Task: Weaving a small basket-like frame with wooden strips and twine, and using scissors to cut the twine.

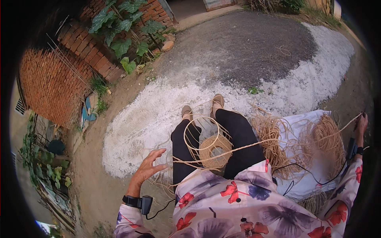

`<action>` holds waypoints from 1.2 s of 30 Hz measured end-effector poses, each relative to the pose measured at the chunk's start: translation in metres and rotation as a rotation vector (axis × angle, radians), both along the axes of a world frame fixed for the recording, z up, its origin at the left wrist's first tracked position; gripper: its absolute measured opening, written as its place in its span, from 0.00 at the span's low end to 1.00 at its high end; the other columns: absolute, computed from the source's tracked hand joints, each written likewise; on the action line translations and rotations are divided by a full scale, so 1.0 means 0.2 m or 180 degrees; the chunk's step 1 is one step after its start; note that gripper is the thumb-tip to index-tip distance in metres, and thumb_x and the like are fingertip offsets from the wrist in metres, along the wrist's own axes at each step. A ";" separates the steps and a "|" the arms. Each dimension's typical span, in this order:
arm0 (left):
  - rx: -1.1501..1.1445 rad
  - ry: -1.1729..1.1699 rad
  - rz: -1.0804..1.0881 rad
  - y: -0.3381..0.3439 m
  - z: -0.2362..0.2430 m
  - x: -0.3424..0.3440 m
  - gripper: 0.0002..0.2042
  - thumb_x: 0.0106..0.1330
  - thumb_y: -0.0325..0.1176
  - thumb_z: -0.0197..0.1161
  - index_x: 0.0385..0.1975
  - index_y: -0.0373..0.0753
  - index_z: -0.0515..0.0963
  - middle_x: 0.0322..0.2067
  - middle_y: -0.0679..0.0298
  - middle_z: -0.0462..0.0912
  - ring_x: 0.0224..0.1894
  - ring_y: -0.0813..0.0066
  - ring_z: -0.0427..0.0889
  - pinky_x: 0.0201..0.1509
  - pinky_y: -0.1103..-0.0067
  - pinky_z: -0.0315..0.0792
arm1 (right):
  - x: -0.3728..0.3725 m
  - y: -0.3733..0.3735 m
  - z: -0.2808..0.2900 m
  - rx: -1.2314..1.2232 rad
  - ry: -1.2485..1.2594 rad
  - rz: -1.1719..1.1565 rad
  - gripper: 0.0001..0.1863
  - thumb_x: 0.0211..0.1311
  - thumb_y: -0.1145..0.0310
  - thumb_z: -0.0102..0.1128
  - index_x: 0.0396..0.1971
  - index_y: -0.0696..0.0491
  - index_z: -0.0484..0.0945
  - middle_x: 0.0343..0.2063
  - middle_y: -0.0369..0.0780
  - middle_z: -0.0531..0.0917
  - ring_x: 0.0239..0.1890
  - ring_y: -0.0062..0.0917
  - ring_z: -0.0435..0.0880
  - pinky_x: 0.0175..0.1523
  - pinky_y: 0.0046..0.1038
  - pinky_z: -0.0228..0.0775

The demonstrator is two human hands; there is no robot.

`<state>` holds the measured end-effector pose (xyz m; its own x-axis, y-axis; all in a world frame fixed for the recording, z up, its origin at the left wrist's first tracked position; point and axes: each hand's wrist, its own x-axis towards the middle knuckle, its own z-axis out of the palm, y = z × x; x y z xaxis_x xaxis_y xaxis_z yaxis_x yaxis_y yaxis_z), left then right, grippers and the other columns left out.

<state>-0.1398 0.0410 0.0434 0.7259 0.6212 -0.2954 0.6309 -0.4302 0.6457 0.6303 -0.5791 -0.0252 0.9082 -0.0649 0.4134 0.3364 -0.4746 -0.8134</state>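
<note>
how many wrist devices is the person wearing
2. One black wrist device sits on the left wrist, below the open left hand; another is on the right wrist, below the right hand pulling the cord taut.

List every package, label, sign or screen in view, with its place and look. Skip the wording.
None show: no package, label, sign or screen.
Nearest thing: white sack, spread on the ground at the person's right, bundles of tan fibre lying on it; no print visible.
Wrist devices: small black boxes strapped on the left wrist and the right wrist, cabled; no display shows.
</note>
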 end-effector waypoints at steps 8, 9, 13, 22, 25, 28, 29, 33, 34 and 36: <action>0.0133 -0.0689 -0.0200 -0.19 -0.12 0.27 0.07 0.63 0.31 0.58 0.30 0.35 0.80 0.27 0.59 0.79 0.31 0.70 0.77 0.39 0.76 0.70 | -0.39 0.39 0.22 0.1441 0.0681 -0.0295 0.04 0.63 0.69 0.49 0.32 0.51 0.71 0.15 0.34 0.72 0.11 0.19 0.67 0.14 0.23 0.56; -0.0910 -0.0966 0.0677 -0.10 -0.16 0.15 0.12 0.68 0.34 0.53 0.28 0.33 0.77 0.17 0.64 0.73 0.21 0.75 0.74 0.31 0.80 0.70 | -0.47 0.50 0.29 0.1366 0.0789 -0.0298 0.03 0.63 0.70 0.48 0.32 0.53 0.71 0.15 0.35 0.72 0.12 0.20 0.67 0.14 0.23 0.57; -0.1504 -0.1784 0.1823 0.33 -0.06 -0.24 0.13 0.68 0.45 0.55 0.28 0.42 0.69 0.12 0.79 0.51 0.11 0.91 0.48 0.11 0.89 0.43 | -0.51 0.46 0.40 0.1323 0.0968 -0.0278 0.08 0.52 0.71 0.58 0.33 0.55 0.73 0.17 0.39 0.78 0.11 0.20 0.70 0.15 0.23 0.62; -0.2089 -0.1966 0.2403 0.96 -0.04 -1.16 0.11 0.66 0.39 0.54 0.41 0.42 0.78 0.31 0.64 0.79 0.31 0.74 0.76 0.33 0.76 0.72 | -0.62 0.64 0.53 0.1308 0.1234 0.0579 0.15 0.51 0.73 0.58 0.41 0.55 0.70 0.23 0.42 0.80 0.17 0.24 0.78 0.18 0.23 0.68; -0.1414 -0.2459 0.3699 0.95 0.06 -1.13 0.08 0.65 0.41 0.59 0.29 0.47 0.71 0.12 0.80 0.55 0.10 0.90 0.48 0.11 0.88 0.43 | -0.61 0.90 0.56 0.2003 0.1352 0.1077 0.20 0.52 0.74 0.54 0.47 0.58 0.66 0.28 0.44 0.80 0.26 0.29 0.83 0.27 0.25 0.78; -0.0561 -0.3563 0.3621 1.06 0.12 -1.07 0.06 0.65 0.36 0.57 0.26 0.46 0.70 0.13 0.78 0.56 0.12 0.87 0.51 0.12 0.87 0.46 | -0.69 1.28 0.75 0.1498 0.0888 0.1604 0.25 0.54 0.72 0.56 0.52 0.59 0.63 0.35 0.44 0.79 0.32 0.27 0.84 0.31 0.21 0.78; -0.0597 -0.3543 0.4020 1.10 0.23 -1.08 0.07 0.65 0.34 0.55 0.24 0.46 0.69 0.13 0.77 0.57 0.12 0.86 0.53 0.13 0.86 0.49 | -0.73 1.45 0.79 0.1145 0.0955 0.1961 0.25 0.53 0.70 0.57 0.53 0.55 0.65 0.39 0.41 0.79 0.31 0.23 0.83 0.30 0.20 0.76; -0.0778 -0.3448 0.3876 1.06 0.54 -0.75 0.07 0.64 0.38 0.52 0.27 0.46 0.72 0.13 0.79 0.59 0.12 0.88 0.55 0.14 0.87 0.51 | -0.92 1.85 0.79 -0.0081 0.0408 0.2441 0.23 0.50 0.66 0.61 0.49 0.49 0.70 0.41 0.35 0.77 0.31 0.18 0.76 0.35 0.19 0.67; -0.0766 -0.3497 0.3596 1.02 0.60 -0.68 0.07 0.65 0.38 0.52 0.29 0.45 0.73 0.13 0.79 0.62 0.13 0.88 0.58 0.16 0.86 0.55 | -0.95 1.92 0.72 0.0039 0.0152 0.2609 0.22 0.49 0.65 0.62 0.46 0.49 0.72 0.40 0.34 0.77 0.33 0.19 0.75 0.37 0.20 0.66; -0.0948 -0.3643 0.3226 0.91 0.70 -0.55 0.09 0.67 0.40 0.53 0.33 0.43 0.76 0.20 0.75 0.70 0.22 0.83 0.68 0.28 0.82 0.66 | -1.21 2.01 0.75 -0.0546 0.0338 0.2965 0.20 0.47 0.64 0.66 0.42 0.51 0.73 0.38 0.33 0.76 0.35 0.20 0.73 0.40 0.23 0.64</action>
<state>-0.2499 0.2238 0.1838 -0.0288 0.9950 -0.0951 -0.3022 0.0820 0.9497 0.3874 -0.1762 0.1248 0.5975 0.7577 0.2626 0.5680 -0.1688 -0.8055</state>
